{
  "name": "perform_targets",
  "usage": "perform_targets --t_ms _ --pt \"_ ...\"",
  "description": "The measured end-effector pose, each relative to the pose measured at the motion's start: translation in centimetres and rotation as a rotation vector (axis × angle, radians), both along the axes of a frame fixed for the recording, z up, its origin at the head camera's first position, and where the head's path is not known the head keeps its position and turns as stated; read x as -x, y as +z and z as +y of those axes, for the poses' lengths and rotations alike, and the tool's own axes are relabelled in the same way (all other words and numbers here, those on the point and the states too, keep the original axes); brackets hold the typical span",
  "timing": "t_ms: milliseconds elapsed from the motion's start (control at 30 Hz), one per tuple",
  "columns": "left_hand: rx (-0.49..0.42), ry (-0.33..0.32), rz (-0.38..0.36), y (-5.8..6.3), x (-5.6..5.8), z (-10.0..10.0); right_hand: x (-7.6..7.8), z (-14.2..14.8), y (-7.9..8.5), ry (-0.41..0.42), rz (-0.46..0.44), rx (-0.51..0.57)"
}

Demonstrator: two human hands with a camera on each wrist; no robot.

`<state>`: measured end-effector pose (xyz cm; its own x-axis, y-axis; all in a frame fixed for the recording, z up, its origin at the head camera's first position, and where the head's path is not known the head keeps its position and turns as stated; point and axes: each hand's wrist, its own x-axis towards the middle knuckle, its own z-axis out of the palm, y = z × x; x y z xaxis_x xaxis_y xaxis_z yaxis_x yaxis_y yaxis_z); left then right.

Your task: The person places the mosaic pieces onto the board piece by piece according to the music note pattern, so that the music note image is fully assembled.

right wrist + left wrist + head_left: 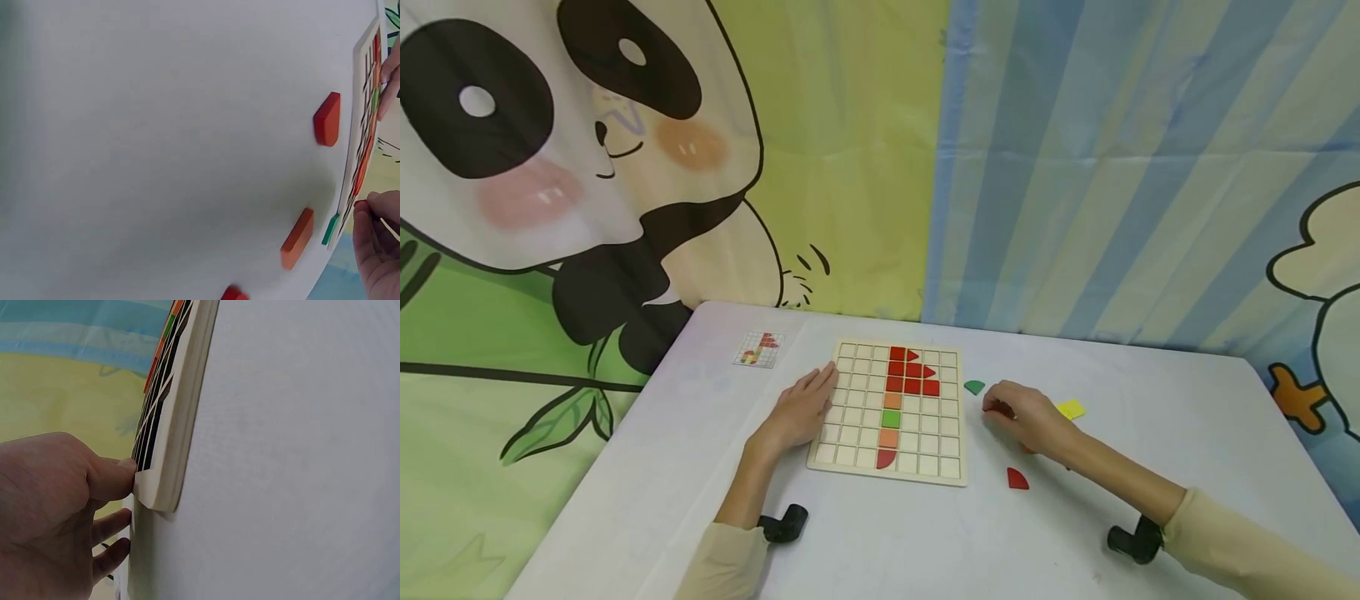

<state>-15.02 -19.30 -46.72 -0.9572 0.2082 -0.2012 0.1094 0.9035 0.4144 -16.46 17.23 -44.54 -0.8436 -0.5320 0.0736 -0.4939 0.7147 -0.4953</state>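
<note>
A wooden grid board [887, 477] lies flat on the table. Red squares and triangles fill cells near its top, above a column of orange and green squares that ends in a red quarter-circle [886, 459]. Along the board's left edge rests my left hand [799, 412]; its thumb [112, 478] touches the edge near a corner, fingers fairly straight. To the right of the board, my right hand [1030, 414] pinches a small red piece [360, 202] between thumb and fingertips. Most of that piece is hidden, so its shape cannot be told.
Loose pieces lie around the right hand: a green quarter-circle [974, 387], yellow piece [1071, 409], red quarter-circle [1017, 478], orange piece [297, 239] and another red piece [234, 294]. A small pattern card [760, 349] lies left of the board. A printed curtain [850, 167] hangs behind the table.
</note>
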Motion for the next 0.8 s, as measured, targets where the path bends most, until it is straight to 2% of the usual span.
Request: perform_targets --t_ms 133,333,567,800 --pt "-0.002 -0.005 -0.003 0.0 0.0 0.0 0.4 -0.9 0.1 0.010 -0.061 0.086" --pt "-0.011 -0.001 0.000 -0.1 0.1 0.0 1.9 -2.3 -0.1 0.009 -0.103 0.191" --pt "-0.015 -0.009 -0.001 -0.2 0.2 0.1 3.4 -3.6 -0.5 -0.059 -0.224 0.250" --pt "-0.009 0.000 0.005 -0.3 0.2 0.0 4.1 -4.3 -1.2 -0.098 -0.242 0.248"
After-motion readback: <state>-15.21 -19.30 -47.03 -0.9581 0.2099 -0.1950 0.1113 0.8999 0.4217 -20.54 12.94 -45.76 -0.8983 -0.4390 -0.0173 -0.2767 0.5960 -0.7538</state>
